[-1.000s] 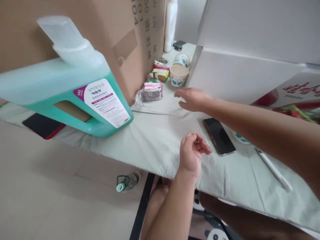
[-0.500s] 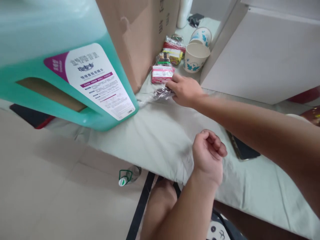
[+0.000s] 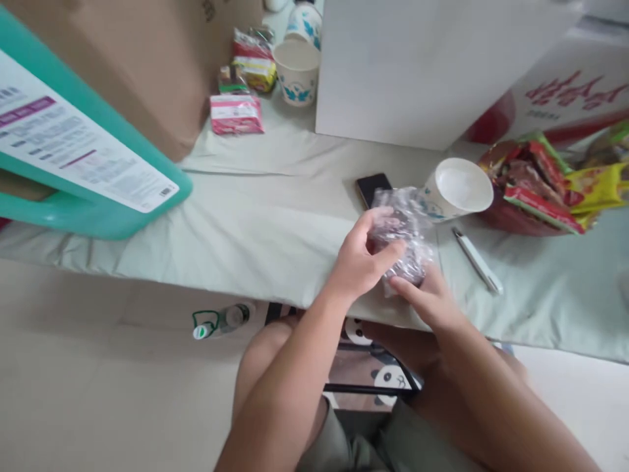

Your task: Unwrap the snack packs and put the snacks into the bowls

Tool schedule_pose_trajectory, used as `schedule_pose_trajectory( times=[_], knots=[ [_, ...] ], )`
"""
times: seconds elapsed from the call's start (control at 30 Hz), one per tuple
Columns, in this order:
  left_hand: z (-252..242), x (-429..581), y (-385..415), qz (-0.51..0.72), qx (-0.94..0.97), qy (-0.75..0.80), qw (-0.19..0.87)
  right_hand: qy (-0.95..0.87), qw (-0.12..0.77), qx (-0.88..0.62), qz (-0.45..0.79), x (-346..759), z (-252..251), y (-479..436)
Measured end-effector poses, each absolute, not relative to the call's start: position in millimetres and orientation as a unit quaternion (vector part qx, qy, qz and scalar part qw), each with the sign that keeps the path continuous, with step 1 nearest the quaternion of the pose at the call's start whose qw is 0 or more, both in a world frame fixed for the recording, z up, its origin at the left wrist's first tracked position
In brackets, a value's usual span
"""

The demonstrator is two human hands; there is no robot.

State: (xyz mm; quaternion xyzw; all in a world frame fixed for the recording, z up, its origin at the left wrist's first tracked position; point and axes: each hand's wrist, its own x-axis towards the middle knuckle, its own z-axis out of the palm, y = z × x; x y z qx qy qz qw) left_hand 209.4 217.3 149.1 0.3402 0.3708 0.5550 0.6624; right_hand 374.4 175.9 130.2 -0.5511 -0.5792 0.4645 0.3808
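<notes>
Both hands hold a crinkled clear plastic bag (image 3: 405,239) with something dark inside, above the cloth-covered table near its front edge. My left hand (image 3: 361,255) grips its left side, fingers behind and thumb across the front. My right hand (image 3: 427,295) pinches the lower right part, and its fingertips are partly hidden. What the bag contains is blurred. Just behind it lie a dark phone (image 3: 373,189), partly covered by the bag, and a white paper cup (image 3: 462,190) with a blue leaf print. To the right of my right hand is a white pen-like cutter (image 3: 476,262).
A large green jug (image 3: 162,190) and a cardboard box (image 3: 152,78) stand at left. Small packets (image 3: 237,115) and paper cups (image 3: 297,72) sit at the back beside a white box (image 3: 383,72). A bowl of snacks (image 3: 535,216) stands right. A bottle (image 3: 230,318) is on the floor.
My right hand has brought the plastic bag from beside the packets toward me and to the right. My left hand now grips it too. The view has swung right.
</notes>
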Motion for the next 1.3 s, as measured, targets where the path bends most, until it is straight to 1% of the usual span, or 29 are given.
schedule_pose_trajectory(
  times=[0.17, 0.23, 0.33, 0.4, 0.47, 0.5, 0.57, 0.63, 0.67, 0.73, 0.83, 0.9, 0.97, 1.03, 1.07, 1.13, 1.2, 1.23, 1.3],
  knots=[
    [140.7, 233.2, 211.8, 0.547, 0.514, 0.388, 0.535, -0.546, 0.427, -0.563, 0.451, 391.9, 126.4, 183.9],
    [143.5, 237.9, 207.1, 0.508, 0.568, 0.392, 0.516, -0.528, 0.448, -0.56, 0.455, 401.2, 124.3, 185.5],
    [147.9, 243.3, 201.1, 0.423, 0.622, 0.395, 0.527, -0.54, 0.462, -0.552, 0.436, 410.8, 124.1, 183.7],
    [148.4, 245.9, 201.1, 0.397, 0.628, 0.394, 0.541, -0.579, 0.438, -0.543, 0.421, 415.1, 128.7, 180.6],
    [146.7, 248.2, 204.4, 0.405, 0.613, 0.406, 0.543, -0.629, 0.407, -0.535, 0.391, 422.0, 136.7, 177.5],
    [145.3, 249.2, 206.8, 0.414, 0.603, 0.42, 0.536, -0.648, 0.398, -0.543, 0.357, 427.8, 141.0, 176.6],
    [141.8, 250.8, 211.2, 0.426, 0.59, 0.457, 0.512, -0.658, 0.388, -0.596, 0.247, 445.2, 147.3, 177.3],
    [138.0, 251.4, 214.2, 0.426, 0.59, 0.489, 0.481, -0.631, 0.356, -0.677, 0.132, 469.0, 147.4, 181.9],
    [136.2, 251.1, 215.1, 0.428, 0.595, 0.499, 0.462, -0.614, 0.327, -0.712, 0.095, 481.7, 144.9, 185.4],
    [132.7, 249.5, 216.1, 0.445, 0.605, 0.509, 0.42, -0.594, 0.254, -0.76, 0.074, 504.5, 136.5, 193.0],
    [126.3, 246.3, 216.8, 0.472, 0.611, 0.509, 0.381, -0.601, 0.17, -0.776, 0.088, 522.6, 125.6, 200.8],
    [120.9, 244.5, 217.0, 0.483, 0.603, 0.506, 0.382, -0.617, 0.153, -0.766, 0.097, 522.2, 124.9, 201.8],
    [115.9, 243.2, 216.6, 0.493, 0.592, 0.502, 0.394, -0.607, 0.16, -0.768, 0.125, 514.6, 129.8, 199.9],
    [113.1, 242.2, 215.7, 0.483, 0.606, 0.502, 0.385, -0.573, 0.201, -0.776, 0.171, 502.5, 137.4, 195.7],
    [112.8, 241.6, 215.1, 0.473, 0.623, 0.502, 0.369, -0.557, 0.242, -0.769, 0.199, 495.2, 141.2, 192.9],
    [114.3, 240.6, 213.9, 0.452, 0.662, 0.494, 0.335, -0.539, 0.357, -0.71, 0.279, 478.0, 147.3, 186.9],
    [117.0, 240.1, 212.9, 0.441, 0.683, 0.476, 0.335, -0.527, 0.455, -0.603, 0.39, 458.6, 150.1, 181.6],
    [118.2, 240.3, 212.5, 0.436, 0.687, 0.469, 0.344, -0.519, 0.478, -0.549, 0.447, 448.9, 150.1, 179.9],
    [119.7, 241.5, 211.8, 0.423, 0.687, 0.465, 0.365, -0.509, 0.476, -0.47, 0.541, 431.9, 147.8, 178.9]
  ],
)
